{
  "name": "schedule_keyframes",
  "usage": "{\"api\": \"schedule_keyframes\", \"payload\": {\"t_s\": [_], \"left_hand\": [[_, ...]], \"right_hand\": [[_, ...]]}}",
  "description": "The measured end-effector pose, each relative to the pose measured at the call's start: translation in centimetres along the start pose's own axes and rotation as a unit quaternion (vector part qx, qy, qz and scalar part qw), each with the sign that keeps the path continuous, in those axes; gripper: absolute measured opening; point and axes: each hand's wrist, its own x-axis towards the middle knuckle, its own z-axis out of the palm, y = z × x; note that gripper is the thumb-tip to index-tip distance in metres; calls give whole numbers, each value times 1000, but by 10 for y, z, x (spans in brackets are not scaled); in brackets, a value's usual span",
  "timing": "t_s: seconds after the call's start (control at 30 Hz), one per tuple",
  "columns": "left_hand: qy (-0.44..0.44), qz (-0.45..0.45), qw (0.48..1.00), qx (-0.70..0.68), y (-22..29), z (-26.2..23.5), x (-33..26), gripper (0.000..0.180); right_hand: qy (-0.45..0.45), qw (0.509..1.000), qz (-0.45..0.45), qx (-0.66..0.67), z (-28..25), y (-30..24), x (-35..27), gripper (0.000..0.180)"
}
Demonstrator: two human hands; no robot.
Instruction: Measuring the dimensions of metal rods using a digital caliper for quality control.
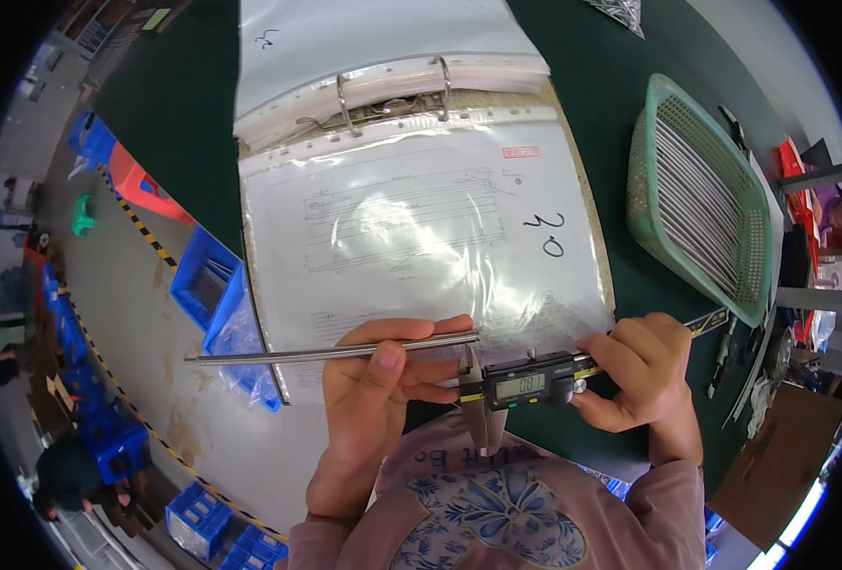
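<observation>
My left hand (378, 380) grips a long thin metal rod (288, 354), held level with most of its length sticking out to the left. My right hand (635, 370) holds a digital caliper (530, 380) by its sliding display body. The caliper's jaws sit at the rod's right end, just above my left fingers. Both hands hover over the near edge of an open ring binder (421, 218) whose top page is a drawing in a clear plastic sleeve.
The binder lies on a dark green table (611, 95). A green plastic basket (701, 190) full of similar metal rods stands at the right. Blue crates (207, 285) sit on the floor to the left, and people work further off at the lower left.
</observation>
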Motion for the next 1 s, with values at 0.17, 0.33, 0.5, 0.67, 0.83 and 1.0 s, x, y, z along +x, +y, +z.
{"api": "schedule_keyframes", "payload": {"t_s": [0.17, 0.33, 0.5, 0.67, 0.83, 1.0], "left_hand": [[-8, 9, 1000, -13, -3, -1, 1, 32], [-10, 6, 1000, -26, -5, -3, 4, 31], [4, 19, 1000, 19, -7, -2, 3, 34], [10, 16, 999, 26, -6, -1, 4, 33], [9, 0, 999, 39, 0, 0, 6, 30], [20, 8, 996, 84, 3, 3, 4, 30]], "right_hand": [[-6, 1000, 1, 0, 0, 1, 0, 32], [-13, 1000, 4, 0, 1, 2, 0, 34], [-10, 1000, 1, -6, 0, 1, -1, 34], [3, 1000, -2, -15, 4, 3, -2, 34], [11, 999, -5, -42, 1, 5, -6, 39], [14, 999, 2, -33, 1, 7, -7, 40]]}}
